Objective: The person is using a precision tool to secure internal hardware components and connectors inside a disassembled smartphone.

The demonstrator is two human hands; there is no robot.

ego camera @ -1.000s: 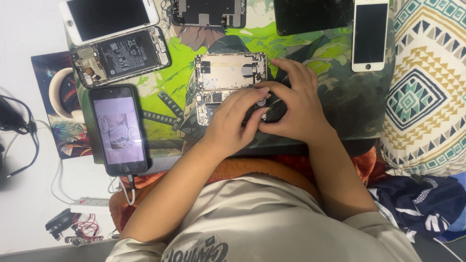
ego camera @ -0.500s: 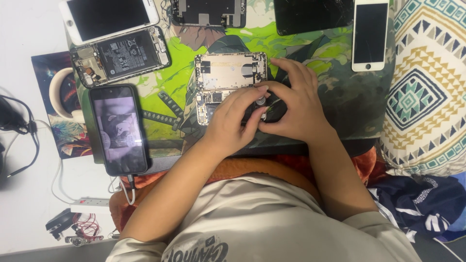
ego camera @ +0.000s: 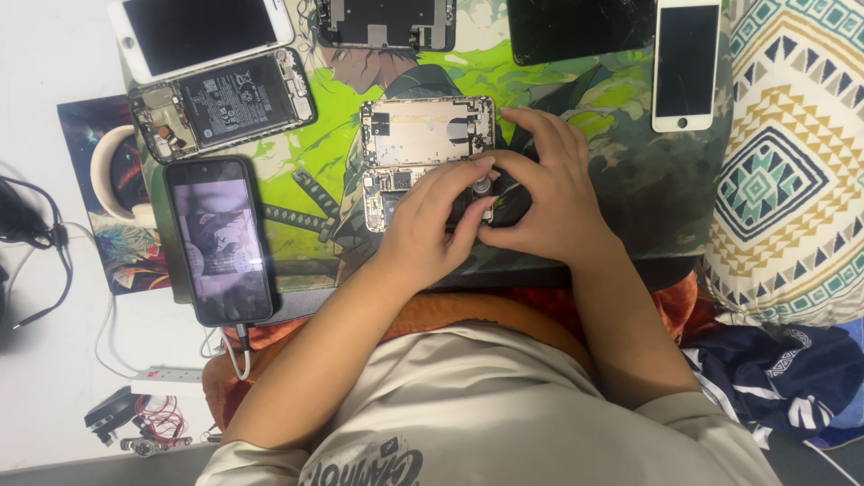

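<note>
The left hand [ego camera: 430, 225] is curling over the lower part of an opened phone [ego camera: 423, 153] that is lying on a green illustrated mat [ego camera: 297, 135], near the middle of the view; its fingertips are pinching a small metal-tipped tool [ego camera: 482, 184] upright against the phone's inner board; the right hand [ego camera: 544, 193] is coming in from three o'clock, its fingers spreading over the phone's right edge and bracing it, grasping the frame rather than lying slack. Judging by the grip, a small screw or connector inside the casing is being worked; the tip itself is too small to tell; the next move is likely calling for steady downward pressure and a still frame, since a slip could be scratching the board. At nine o'clock of the hands a dark phone with a lit screen [ego camera: 220, 238] is resting with a cable plugged in below; at ten o'clock another opened phone with a black battery [ego camera: 225, 101] is lying; at one o'clock a white phone [ego camera: 687, 63] is sitting face up; a patterned cushion [ego camera: 792, 180] is lying at three o'clock.
</note>
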